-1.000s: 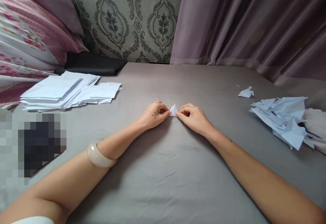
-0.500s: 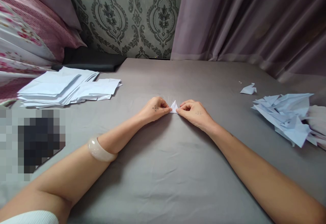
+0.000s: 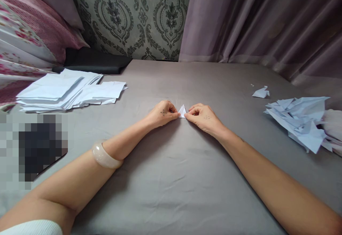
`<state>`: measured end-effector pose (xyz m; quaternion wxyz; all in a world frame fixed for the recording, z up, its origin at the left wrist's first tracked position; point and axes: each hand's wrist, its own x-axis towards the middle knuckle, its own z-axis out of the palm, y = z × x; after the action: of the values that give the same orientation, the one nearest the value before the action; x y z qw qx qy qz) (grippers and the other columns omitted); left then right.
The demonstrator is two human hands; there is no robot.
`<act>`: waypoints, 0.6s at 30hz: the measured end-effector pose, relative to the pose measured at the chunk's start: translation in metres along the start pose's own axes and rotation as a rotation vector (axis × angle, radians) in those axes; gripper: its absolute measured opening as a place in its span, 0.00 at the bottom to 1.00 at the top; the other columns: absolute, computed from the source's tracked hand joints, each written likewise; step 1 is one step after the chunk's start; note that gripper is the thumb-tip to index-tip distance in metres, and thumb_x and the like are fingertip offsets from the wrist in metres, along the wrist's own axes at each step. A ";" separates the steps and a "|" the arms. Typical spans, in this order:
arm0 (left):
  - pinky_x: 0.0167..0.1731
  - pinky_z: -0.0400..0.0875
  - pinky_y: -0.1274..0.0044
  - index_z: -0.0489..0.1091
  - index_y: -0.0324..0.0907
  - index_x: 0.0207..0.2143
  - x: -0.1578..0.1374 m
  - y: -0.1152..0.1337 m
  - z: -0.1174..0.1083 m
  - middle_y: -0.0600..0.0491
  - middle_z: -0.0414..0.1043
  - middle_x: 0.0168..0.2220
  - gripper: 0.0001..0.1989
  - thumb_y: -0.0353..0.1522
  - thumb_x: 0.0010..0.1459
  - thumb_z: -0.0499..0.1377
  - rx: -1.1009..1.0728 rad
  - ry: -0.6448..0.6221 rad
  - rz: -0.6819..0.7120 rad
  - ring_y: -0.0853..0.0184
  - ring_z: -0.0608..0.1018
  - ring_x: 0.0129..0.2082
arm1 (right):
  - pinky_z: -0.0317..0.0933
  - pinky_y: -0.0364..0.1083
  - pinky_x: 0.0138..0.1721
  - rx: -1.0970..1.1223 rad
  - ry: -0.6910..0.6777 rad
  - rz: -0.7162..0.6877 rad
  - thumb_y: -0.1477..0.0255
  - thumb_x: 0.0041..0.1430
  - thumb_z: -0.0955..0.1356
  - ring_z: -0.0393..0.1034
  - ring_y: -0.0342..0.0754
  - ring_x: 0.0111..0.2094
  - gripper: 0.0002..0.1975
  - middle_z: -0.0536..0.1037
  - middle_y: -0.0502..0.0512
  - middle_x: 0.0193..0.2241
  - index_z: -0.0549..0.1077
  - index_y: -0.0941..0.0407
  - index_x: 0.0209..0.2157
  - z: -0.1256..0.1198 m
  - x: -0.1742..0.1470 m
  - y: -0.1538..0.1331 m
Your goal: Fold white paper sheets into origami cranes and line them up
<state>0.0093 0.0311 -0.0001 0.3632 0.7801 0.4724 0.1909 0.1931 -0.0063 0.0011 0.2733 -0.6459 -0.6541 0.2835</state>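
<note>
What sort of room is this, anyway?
Most likely a room in a home, perhaps a bedroom: it has purple curtains, patterned wallpaper and, at the left, pink-and-white flowered fabric.

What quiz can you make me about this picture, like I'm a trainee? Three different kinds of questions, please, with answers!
1. True or false: the left hand and the right hand both touch the small folded paper.
2. On which of the person's sides is the pale bangle worn?
A) right
B) left
C) both
3. Fill in: the stack of paper sheets lies on the person's ____ side.

Key: 1 true; 2 B; 3 left.
</note>
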 end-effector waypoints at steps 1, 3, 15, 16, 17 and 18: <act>0.21 0.57 0.80 0.70 0.38 0.24 0.000 0.000 0.000 0.54 0.66 0.26 0.13 0.39 0.51 0.58 0.004 0.001 0.002 0.73 0.65 0.23 | 0.60 0.45 0.35 -0.006 0.001 -0.006 0.65 0.48 0.68 0.68 0.44 0.32 0.10 0.74 0.53 0.40 0.76 0.55 0.19 0.000 0.000 0.000; 0.22 0.58 0.79 0.70 0.38 0.23 0.000 0.001 -0.001 0.54 0.67 0.28 0.12 0.38 0.51 0.58 0.019 0.005 0.009 0.73 0.66 0.23 | 0.60 0.45 0.35 -0.019 0.003 -0.024 0.66 0.48 0.68 0.68 0.44 0.32 0.10 0.74 0.53 0.39 0.75 0.55 0.19 0.001 0.000 0.000; 0.39 0.65 0.73 0.70 0.39 0.35 -0.008 0.001 0.008 0.48 0.69 0.35 0.12 0.26 0.62 0.47 0.418 0.089 0.507 0.65 0.68 0.36 | 0.59 0.44 0.37 -0.151 0.083 -0.242 0.74 0.58 0.64 0.66 0.44 0.33 0.07 0.74 0.52 0.33 0.74 0.55 0.33 0.005 -0.016 -0.004; 0.38 0.65 0.74 0.71 0.39 0.37 -0.010 0.003 0.007 0.48 0.69 0.35 0.14 0.25 0.62 0.45 0.470 0.062 0.529 0.65 0.68 0.36 | 0.59 0.44 0.39 -0.204 0.085 -0.292 0.76 0.60 0.62 0.67 0.45 0.36 0.09 0.74 0.53 0.34 0.74 0.55 0.35 0.006 -0.019 -0.004; 0.38 0.66 0.74 0.71 0.38 0.39 -0.013 0.005 0.006 0.47 0.69 0.35 0.15 0.23 0.61 0.45 0.517 0.035 0.541 0.65 0.68 0.36 | 0.59 0.45 0.39 -0.271 0.084 -0.332 0.76 0.61 0.60 0.66 0.47 0.39 0.11 0.74 0.54 0.36 0.75 0.55 0.36 0.007 -0.023 -0.004; 0.37 0.66 0.75 0.70 0.38 0.42 -0.016 0.007 0.005 0.47 0.69 0.36 0.16 0.22 0.60 0.45 0.561 0.010 0.549 0.64 0.69 0.37 | 0.59 0.45 0.38 -0.345 0.080 -0.363 0.77 0.62 0.59 0.66 0.48 0.40 0.13 0.74 0.55 0.37 0.75 0.55 0.38 0.007 -0.027 -0.005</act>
<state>0.0092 0.0129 0.0027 0.0691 0.9454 0.2818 0.1482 0.1849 -0.0338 -0.0003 0.2312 -0.5654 -0.7868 0.0884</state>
